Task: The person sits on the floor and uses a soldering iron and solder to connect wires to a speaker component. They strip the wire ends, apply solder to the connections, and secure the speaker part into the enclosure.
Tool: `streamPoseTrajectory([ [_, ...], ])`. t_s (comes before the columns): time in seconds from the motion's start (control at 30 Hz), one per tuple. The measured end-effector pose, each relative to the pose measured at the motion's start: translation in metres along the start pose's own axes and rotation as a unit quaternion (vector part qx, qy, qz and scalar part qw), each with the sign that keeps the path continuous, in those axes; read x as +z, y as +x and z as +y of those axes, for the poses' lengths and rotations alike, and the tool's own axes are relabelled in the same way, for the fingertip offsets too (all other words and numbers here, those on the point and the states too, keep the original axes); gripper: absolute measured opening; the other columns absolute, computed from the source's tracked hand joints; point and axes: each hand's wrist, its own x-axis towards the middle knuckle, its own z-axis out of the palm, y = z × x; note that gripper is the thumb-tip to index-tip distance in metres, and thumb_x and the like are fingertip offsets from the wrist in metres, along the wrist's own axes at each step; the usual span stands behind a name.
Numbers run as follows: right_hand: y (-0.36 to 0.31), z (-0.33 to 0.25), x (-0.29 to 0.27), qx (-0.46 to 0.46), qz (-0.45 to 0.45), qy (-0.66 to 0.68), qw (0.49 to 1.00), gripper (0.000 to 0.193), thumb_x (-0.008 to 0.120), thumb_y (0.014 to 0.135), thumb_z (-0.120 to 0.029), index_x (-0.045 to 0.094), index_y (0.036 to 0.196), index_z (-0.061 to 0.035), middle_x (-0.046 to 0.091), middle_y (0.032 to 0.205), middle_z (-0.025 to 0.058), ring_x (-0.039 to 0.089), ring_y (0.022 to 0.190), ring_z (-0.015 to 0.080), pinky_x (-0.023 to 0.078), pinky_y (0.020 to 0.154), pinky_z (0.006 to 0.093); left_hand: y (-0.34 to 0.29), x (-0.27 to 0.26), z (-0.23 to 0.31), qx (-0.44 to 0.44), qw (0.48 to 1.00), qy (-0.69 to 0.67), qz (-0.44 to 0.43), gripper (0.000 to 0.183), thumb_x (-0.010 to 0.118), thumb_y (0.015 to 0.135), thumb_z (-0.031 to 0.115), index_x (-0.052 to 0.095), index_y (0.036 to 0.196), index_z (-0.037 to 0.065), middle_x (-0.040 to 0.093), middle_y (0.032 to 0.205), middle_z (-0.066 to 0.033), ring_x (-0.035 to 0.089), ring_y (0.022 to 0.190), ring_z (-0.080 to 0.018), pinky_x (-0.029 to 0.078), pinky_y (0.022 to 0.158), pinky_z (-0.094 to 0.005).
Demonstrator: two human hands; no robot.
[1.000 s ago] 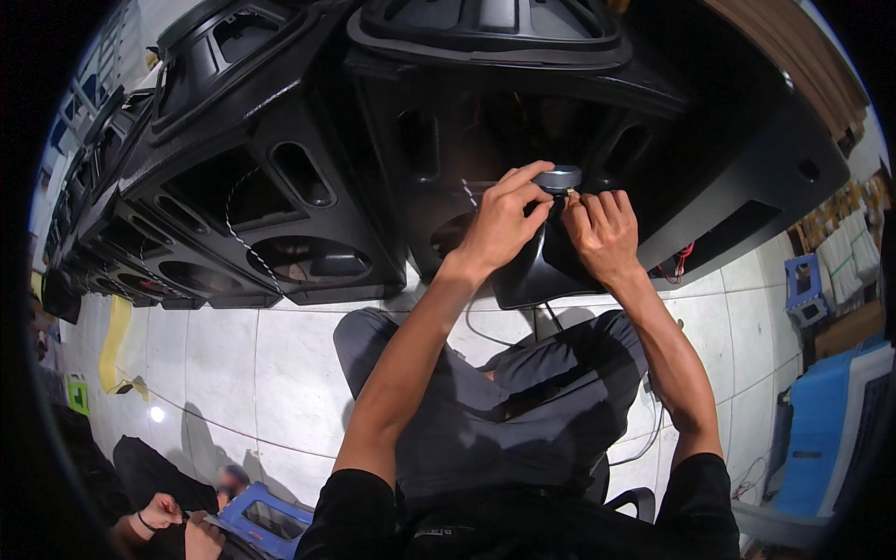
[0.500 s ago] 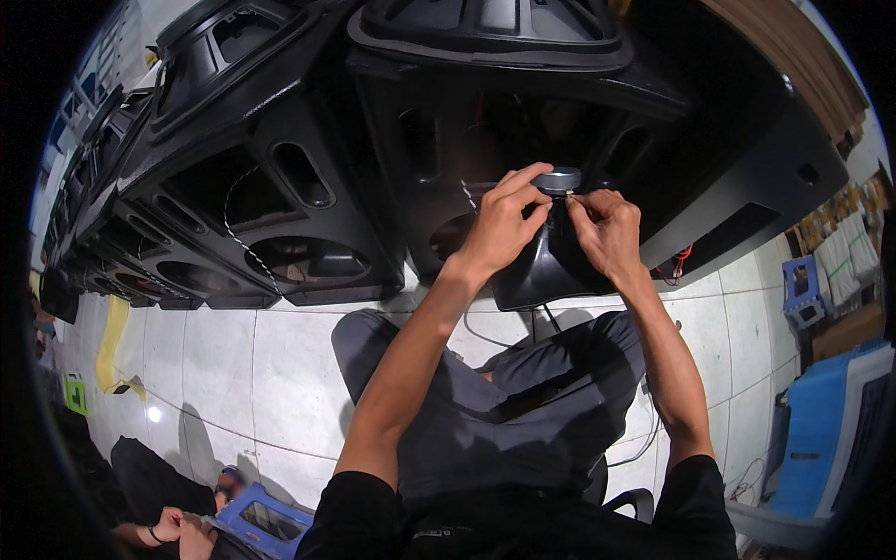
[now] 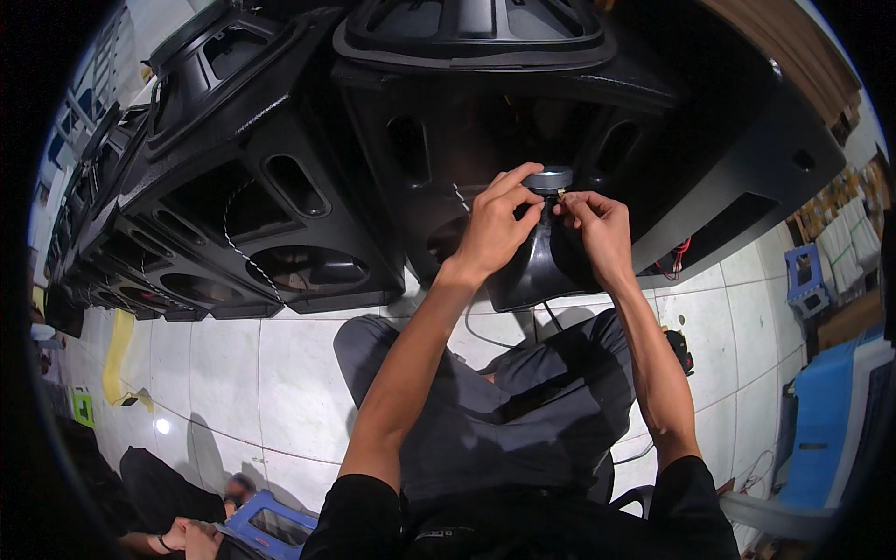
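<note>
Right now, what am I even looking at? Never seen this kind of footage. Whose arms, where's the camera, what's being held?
There is no machine here: the camera sits on a person's head and looks down, so the two bare forearms rising from the lower edge are that person's own. The fisheye lens bends straight edges near the rim.

The person sits on a pale tiled floor, legs in dark trousers. In front stands a black speaker cabinet, with a row of similar cabinets off to the left.

Both hands meet at a black horn-shaped part topped by a round grey metal piece. The left hand has its grip on that part, fingers at the grey top. The right hand pinches something small beside it, too small to identify.

Lower left, another person's hand is near a blue crate.
</note>
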Motion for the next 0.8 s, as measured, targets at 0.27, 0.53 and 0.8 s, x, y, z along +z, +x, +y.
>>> streamPoseTrajectory([
  [0.27,-0.002,0.001,0.004,-0.042,0.029,-0.09,0.995,0.024,0.068,0.094,-0.015,0.074,0.092,0.0084,0.071,0.075,0.0069,0.056,0.065,0.0081,0.043,0.06,0.0245,-0.001,0.002,-0.001,0.017,1.0,0.014,0.009,0.008,0.073,0.083,0.0,0.073,0.09,-0.004,0.067,0.13,-0.0124,0.067,0.113,-0.0288,0.057,0.077,-0.0329],
  [0.53,0.003,0.008,0.011,0.111,0.021,0.211,0.971,0.015,0.062,0.093,-0.009,0.069,0.09,0.0042,0.064,0.077,0.0041,0.052,0.062,0.0077,0.039,0.057,0.0216,-0.003,0.007,-0.002,0.019,0.999,0.03,0.017,0.007,0.073,0.082,-0.001,0.073,0.088,-0.004,0.067,0.13,-0.0121,0.066,0.098,-0.0266,0.055,0.075,-0.033],
  [0.8,-0.006,0.006,0.011,0.122,-0.013,0.255,0.959,0.019,0.058,0.101,-0.012,0.067,0.091,0.0017,0.061,0.076,0.0023,0.048,0.063,0.0075,0.037,0.058,0.0223,-0.005,0.011,0.0,0.015,0.999,0.036,0.038,0.008,0.074,0.081,-0.002,0.072,0.088,-0.005,0.066,0.131,-0.0129,0.065,0.101,-0.0309,0.053,0.088,-0.0388],
])
